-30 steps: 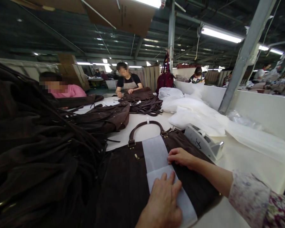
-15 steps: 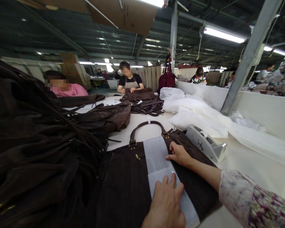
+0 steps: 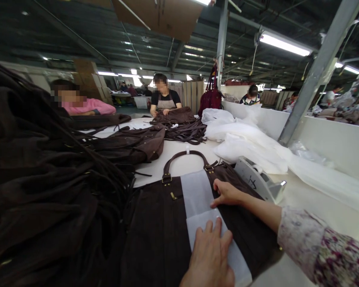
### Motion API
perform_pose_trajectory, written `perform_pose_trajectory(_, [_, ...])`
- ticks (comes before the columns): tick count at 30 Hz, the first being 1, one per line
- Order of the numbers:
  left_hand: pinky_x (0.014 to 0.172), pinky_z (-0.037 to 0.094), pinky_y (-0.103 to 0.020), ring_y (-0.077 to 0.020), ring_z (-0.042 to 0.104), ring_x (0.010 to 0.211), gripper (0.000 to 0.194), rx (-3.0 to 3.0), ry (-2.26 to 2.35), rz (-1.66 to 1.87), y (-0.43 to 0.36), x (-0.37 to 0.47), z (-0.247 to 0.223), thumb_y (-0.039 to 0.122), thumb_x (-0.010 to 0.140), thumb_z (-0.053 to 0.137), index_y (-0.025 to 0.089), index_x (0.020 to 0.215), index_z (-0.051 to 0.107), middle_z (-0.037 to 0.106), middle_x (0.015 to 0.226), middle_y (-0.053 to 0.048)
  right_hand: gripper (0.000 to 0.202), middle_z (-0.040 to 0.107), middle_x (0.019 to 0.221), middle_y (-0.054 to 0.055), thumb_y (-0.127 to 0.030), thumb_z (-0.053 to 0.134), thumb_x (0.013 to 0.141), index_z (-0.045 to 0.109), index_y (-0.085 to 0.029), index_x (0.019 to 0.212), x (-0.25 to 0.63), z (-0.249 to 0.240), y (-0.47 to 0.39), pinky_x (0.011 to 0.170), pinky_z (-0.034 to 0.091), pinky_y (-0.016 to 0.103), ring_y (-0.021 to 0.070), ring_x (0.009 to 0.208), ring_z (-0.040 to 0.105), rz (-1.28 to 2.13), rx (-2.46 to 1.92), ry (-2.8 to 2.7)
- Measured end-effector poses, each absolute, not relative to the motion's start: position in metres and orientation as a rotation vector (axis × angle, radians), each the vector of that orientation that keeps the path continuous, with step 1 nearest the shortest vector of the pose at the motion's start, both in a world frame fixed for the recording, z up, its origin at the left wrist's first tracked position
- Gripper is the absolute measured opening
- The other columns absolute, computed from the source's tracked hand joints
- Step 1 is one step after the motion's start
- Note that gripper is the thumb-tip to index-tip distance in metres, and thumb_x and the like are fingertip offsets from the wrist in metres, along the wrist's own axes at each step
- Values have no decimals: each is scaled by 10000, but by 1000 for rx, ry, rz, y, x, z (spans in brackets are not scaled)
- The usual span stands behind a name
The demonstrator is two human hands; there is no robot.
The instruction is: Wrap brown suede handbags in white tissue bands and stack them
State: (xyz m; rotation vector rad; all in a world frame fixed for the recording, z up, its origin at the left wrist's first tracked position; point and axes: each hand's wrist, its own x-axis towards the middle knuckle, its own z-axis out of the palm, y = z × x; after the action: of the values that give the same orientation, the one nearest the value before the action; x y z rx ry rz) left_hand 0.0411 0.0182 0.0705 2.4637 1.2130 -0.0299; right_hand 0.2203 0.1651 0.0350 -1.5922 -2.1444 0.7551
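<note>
A dark brown handbag [image 3: 155,231] lies flat on the table with its looped handle [image 3: 184,156] pointing away from me. Down its middle runs a white paper strip [image 3: 197,191], made of two overlapping lengths. My left hand [image 3: 211,251] is spread palm down on the nearer length, fingertips close to the overlap. At the strip's right edge is my right hand [image 3: 227,193], its thumb stretched out and apart from the bent index finger; its other fingers are mostly hidden. A grey tape dispenser [image 3: 257,179] stands beyond my right forearm, by the bag's right side.
A big heap of dark brown bags [image 3: 48,179] rises on the left. White plastic wrapping [image 3: 248,147] spreads across the table's right side. A slanted metal post [image 3: 314,79] stands behind it. Two people [image 3: 166,99] sit across the table, near more bags and straps [image 3: 188,129].
My right hand has shifted very slightly, its thumb a little lower along the strip's edge. My left hand stays in place. The view has tilted a little.
</note>
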Motion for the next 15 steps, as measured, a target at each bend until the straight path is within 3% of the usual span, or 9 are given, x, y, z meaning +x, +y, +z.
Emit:
perform_pose_trajectory(3, [1066,260,-583,-377,314,1334,678,2510,1242,-51,21,41,71,329,667,551,223,1332,478,259,1544,-127,438,504,691,-47,-334,835,621,457,-195,794,207,39,167,577,309,222,115,647,470,717,-1660,-2047])
perform_pose_trajectory(7, [1003,345,-571,-381,383,1277,705,2569,1257,-163,29,42,79,338,627,567,230,1319,497,289,1542,-98,148,583,669,-25,-302,597,863,537,-182,799,204,65,163,533,365,205,104,566,539,793,-1686,-1988])
perform_pose_trajectory(10, [961,400,-531,-368,428,1241,692,2607,1292,-201,34,44,88,307,598,559,216,1284,535,324,1532,-82,265,651,693,-15,-359,449,939,615,-192,817,245,102,160,508,406,198,101,539,579,830,-1692,-1965])
perform_pose_trajectory(15, [951,413,-511,-342,442,1245,722,2645,1347,-306,34,50,97,189,545,532,239,1265,541,293,1548,-55,239,688,845,50,-253,480,916,657,-150,792,375,150,143,684,438,223,145,809,616,549,-1905,-1756])
